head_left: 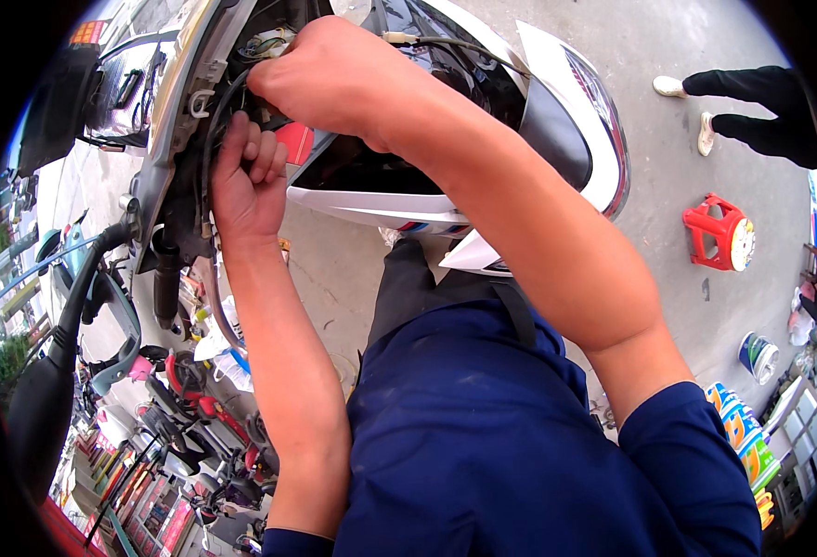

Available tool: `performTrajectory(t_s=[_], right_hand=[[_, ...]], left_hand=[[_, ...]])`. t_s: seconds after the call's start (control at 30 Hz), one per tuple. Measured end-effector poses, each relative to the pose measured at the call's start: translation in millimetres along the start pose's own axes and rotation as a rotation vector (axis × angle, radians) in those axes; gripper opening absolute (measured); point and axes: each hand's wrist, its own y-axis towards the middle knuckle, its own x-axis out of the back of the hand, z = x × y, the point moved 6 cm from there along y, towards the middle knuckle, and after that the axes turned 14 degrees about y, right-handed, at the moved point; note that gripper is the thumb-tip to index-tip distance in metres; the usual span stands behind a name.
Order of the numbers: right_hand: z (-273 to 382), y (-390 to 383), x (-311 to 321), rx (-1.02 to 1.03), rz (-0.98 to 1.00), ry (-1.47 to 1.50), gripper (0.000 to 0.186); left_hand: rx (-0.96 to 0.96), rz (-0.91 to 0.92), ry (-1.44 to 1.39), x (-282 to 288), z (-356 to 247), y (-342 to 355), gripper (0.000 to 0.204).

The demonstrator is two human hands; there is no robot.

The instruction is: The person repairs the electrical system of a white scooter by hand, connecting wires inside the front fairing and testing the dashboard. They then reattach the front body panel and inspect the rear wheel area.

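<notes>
Both my hands are inside the opened front of a scooter, among its wiring. My right hand (pixel 330 79) reaches across from the right and is closed beside a black cable (pixel 210 153); its fingertips are turned away, so what they grip is hidden. Just below it, my left hand (pixel 252 186) is raised with its fingers curled, close to the same cable. Whatever its fingers hold is too small or hidden to name. The scooter's front panel (pixel 178 102) stands to the left of my hands. Pale connectors and thin wires (pixel 265 45) show behind my right hand.
The white and black scooter body (pixel 557 139) lies beyond my right forearm. A mirror (pixel 37 427) and handlebar parts are at left. A red stool (pixel 713 232), a paint bucket (pixel 758 357) and a standing person's legs (pixel 747 111) are at right. Several parked scooters (pixel 195 427) fill the lower left.
</notes>
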Motion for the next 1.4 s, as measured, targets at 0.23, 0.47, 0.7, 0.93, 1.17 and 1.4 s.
performTrajectory(t_s=[0.23, 0.47, 0.7, 0.93, 1.17, 1.4], right_hand=[[-0.2, -20.5, 2.9, -0.133, -0.098, 0.32, 0.031], [-11.3, -13.7, -5.0, -0.016, -0.091, 0.465, 0.033], [-17.4, -1.1, -11.6, 0.074, -0.089, 0.26, 0.033], [-33.8, 24.7, -36.7, 0.034, 0.001, 0.199, 0.029], [-40.1, 29.1, -42.8, 0.023, 0.115, 0.182, 0.029], [-42.6, 26.6, -40.8, 0.075, 0.085, 0.412, 0.026]], left_hand=[[-0.071, -0.092, 0.068, -0.2, -1.0, -2.4, 0.027], [-0.058, -0.051, 0.02, 2.5, -2.6, -1.7, 0.024], [-0.076, -0.2, 0.119, 4.0, 0.6, -7.1, 0.018], [-0.089, -0.265, 0.192, 9.4, 4.1, -11.3, 0.014], [-0.213, -0.381, 0.433, -2.8, 0.1, -20.4, 0.021], [-0.213, -0.43, 0.605, 14.9, 1.6, -13.7, 0.021]])
